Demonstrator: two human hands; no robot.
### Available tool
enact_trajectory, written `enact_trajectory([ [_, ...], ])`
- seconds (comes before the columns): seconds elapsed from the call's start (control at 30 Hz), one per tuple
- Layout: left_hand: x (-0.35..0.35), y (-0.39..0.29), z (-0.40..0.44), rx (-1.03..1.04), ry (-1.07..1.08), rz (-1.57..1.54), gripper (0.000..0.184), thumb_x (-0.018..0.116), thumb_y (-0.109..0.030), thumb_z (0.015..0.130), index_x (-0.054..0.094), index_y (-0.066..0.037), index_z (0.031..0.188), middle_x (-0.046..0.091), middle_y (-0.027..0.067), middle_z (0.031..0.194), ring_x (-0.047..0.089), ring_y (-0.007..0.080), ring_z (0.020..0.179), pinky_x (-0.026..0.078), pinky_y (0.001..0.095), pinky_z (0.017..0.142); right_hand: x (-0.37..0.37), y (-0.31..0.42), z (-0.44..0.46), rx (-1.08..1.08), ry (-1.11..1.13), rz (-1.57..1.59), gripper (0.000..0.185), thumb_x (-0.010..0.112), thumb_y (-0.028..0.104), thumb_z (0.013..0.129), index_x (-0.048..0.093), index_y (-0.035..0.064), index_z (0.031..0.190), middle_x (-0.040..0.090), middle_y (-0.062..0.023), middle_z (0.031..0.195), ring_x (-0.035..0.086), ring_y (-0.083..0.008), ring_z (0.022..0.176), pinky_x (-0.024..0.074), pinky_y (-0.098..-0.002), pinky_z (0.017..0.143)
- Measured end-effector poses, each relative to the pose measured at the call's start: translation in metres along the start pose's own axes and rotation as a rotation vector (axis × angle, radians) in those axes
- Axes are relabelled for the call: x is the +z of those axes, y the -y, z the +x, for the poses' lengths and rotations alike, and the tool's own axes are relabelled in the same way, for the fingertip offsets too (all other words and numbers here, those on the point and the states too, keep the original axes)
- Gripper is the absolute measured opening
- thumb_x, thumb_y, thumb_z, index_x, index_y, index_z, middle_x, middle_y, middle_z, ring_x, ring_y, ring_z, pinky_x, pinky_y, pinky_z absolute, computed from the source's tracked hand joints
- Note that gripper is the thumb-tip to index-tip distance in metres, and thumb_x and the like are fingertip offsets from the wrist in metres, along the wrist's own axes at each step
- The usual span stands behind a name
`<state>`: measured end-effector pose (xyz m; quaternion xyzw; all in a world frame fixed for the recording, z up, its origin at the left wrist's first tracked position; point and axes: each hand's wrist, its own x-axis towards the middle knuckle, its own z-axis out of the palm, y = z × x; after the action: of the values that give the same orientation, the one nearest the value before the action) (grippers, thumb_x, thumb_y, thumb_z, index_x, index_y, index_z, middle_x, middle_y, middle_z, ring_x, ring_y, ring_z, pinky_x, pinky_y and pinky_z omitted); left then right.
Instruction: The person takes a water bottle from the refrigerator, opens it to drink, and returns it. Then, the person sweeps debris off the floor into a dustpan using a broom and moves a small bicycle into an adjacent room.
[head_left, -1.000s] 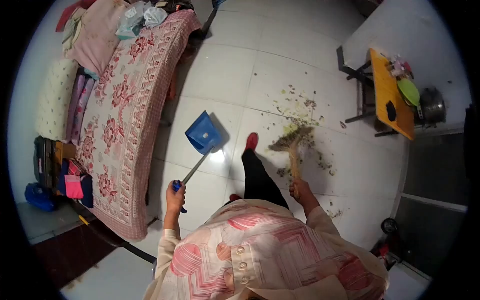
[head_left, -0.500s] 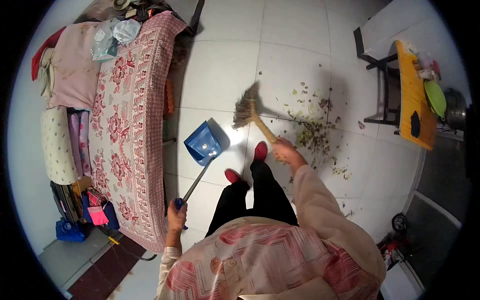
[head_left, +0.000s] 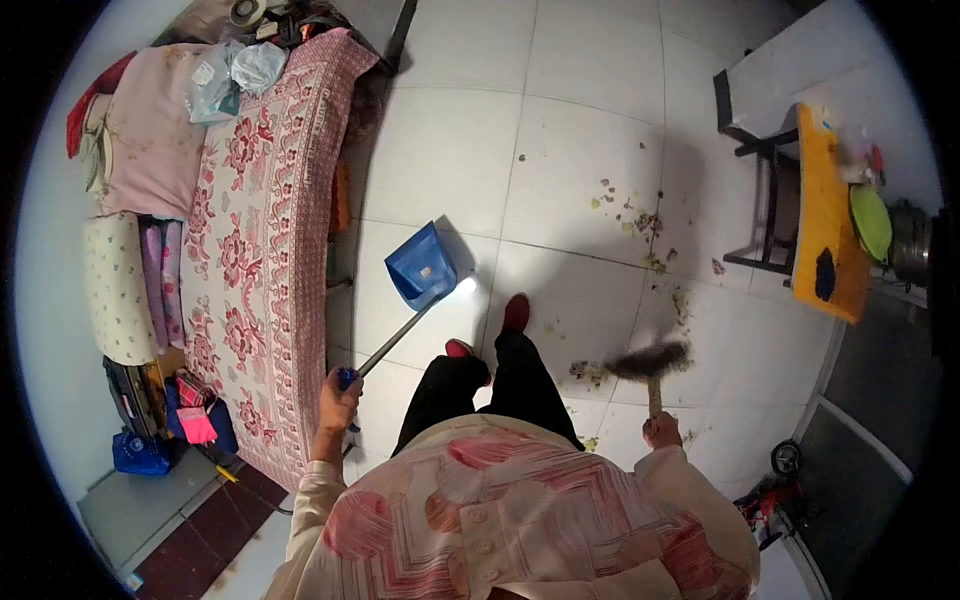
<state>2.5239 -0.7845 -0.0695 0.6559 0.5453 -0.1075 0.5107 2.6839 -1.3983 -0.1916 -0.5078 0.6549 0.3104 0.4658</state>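
My left hand (head_left: 341, 403) is wrapped round the handle end of a long-handled blue dustpan (head_left: 424, 262), which rests on the tiles ahead of my feet with a small pale bit in it. Low on the right, my right hand (head_left: 662, 432) grips the short handle of a hand broom (head_left: 650, 362); its dark bristles are blurred. Dry leaf scraps (head_left: 588, 373) lie beside the bristles, and more debris (head_left: 640, 220) is scattered farther ahead on the floor.
A bed with a red floral cover (head_left: 240, 250) runs along the left. To the right stands a yellow-topped table (head_left: 828, 220) with dark legs, bearing a green basin (head_left: 871, 222). A small wheeled red item (head_left: 778, 500) sits at lower right.
My right hand has swung the broom from the middle of the floor back to the lower right, and much of the leaf pile has shifted. The dustpan has moved slightly right.
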Motion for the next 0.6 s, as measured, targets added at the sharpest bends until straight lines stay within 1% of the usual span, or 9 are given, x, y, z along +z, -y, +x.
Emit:
enact_trajectory([
  [0.1,-0.005,-0.004,0.003,-0.080,0.018,0.009,0.014,0.059,-0.012,0.078,0.051,-0.005,0.087,0.050,-0.0011,0.063,0.044,0.0055,0.051,0.036,0.0199,0.045,-0.001,-0.003,0.035,-0.067,0.111,0.405,0.026,0.042,0.013,0.085,0.028,0.0127,0.063,0.026,-0.0002,0.046,0.020,-0.0118,0.035,0.0201,-0.0274,0.033],
  [0.17,-0.006,0.012,0.008,0.012,-0.003,-0.100,0.018,0.061,-0.013,0.076,0.052,-0.003,0.088,0.052,0.0011,0.066,0.047,0.0071,0.056,0.039,0.0213,0.050,-0.028,-0.023,0.105,-0.415,0.102,-0.352,0.029,0.041,0.011,0.085,0.022,0.0134,0.063,0.022,-0.0002,0.045,0.014,-0.0115,0.037,0.0175,-0.0306,0.035],
  [0.2,-0.008,0.011,0.011,0.015,-0.002,-0.105,0.018,0.061,-0.013,0.076,0.052,-0.003,0.088,0.052,0.0011,0.066,0.047,0.0071,0.056,0.039,0.0213,0.050,-0.009,-0.020,0.092,-0.396,0.203,-0.409,0.029,0.040,0.013,0.085,0.024,0.0138,0.062,0.024,-0.0002,0.045,0.016,-0.0120,0.036,0.0189,-0.0295,0.034],
  [0.27,-0.012,0.008,0.020,-0.010,-0.032,0.024,0.019,0.061,-0.013,0.074,0.053,-0.001,0.088,0.054,0.0028,0.069,0.050,0.0091,0.060,0.042,0.0230,0.055,0.047,-0.018,0.030,-0.160,0.078,0.061,0.026,0.040,0.018,0.087,0.032,0.0143,0.062,0.029,-0.0004,0.045,0.026,-0.0130,0.034,0.0235,-0.0264,0.031],
  [0.33,-0.012,0.007,0.035,-0.006,-0.030,0.032,0.019,0.061,-0.012,0.074,0.053,-0.001,0.087,0.055,0.0037,0.069,0.051,0.0110,0.061,0.043,0.0244,0.057,0.110,-0.001,-0.030,-0.194,0.185,-0.110,0.008,0.043,0.020,0.085,0.046,0.0128,0.084,0.037,-0.0012,0.050,0.036,-0.0128,0.036,0.0306,-0.0252,0.031],
  [0.4,-0.010,0.019,0.061,0.121,-0.005,0.200,0.021,0.061,-0.012,0.072,0.054,0.000,0.088,0.059,0.0092,0.074,0.058,0.0189,0.067,0.046,0.0296,0.063,0.164,0.015,-0.058,-0.230,0.483,-0.164,0.031,0.052,0.028,0.084,0.045,0.0157,0.112,0.041,-0.0011,0.056,0.041,-0.0110,0.040,0.0331,-0.0200,0.033],
  [0.43,-0.006,0.003,0.064,0.124,-0.006,0.195,0.021,0.061,-0.012,0.072,0.054,0.000,0.088,0.059,0.0092,0.074,0.058,0.0189,0.067,0.046,0.0296,0.063,0.197,0.024,-0.060,-0.244,0.430,-0.325,0.037,0.054,0.028,0.084,0.043,0.0169,0.117,0.041,-0.0010,0.057,0.042,-0.0110,0.041,0.0330,-0.0204,0.033],
  [0.5,0.000,-0.054,0.072,0.170,-0.006,0.539,0.024,0.061,-0.012,0.071,0.055,-0.001,0.091,0.061,0.0159,0.080,0.061,0.0283,0.074,0.047,0.0345,0.067,0.268,0.035,-0.084,-0.294,0.589,-0.264,0.040,0.057,0.026,0.082,0.043,0.0130,0.118,0.044,-0.0015,0.058,0.043,-0.0107,0.043,0.0345,-0.0223,0.034],
  [0.6,0.012,-0.075,0.114,0.246,0.124,0.621,0.023,0.059,-0.012,0.072,0.055,-0.003,0.093,0.059,0.0220,0.080,0.058,0.0379,0.079,0.047,0.0403,0.068,0.386,0.065,-0.081,-0.356,0.651,-0.438,0.047,0.058,0.026,0.082,0.041,0.0107,0.123,0.048,-0.0022,0.060,0.045,-0.0109,0.045,0.0368,-0.0247,0.038],
])
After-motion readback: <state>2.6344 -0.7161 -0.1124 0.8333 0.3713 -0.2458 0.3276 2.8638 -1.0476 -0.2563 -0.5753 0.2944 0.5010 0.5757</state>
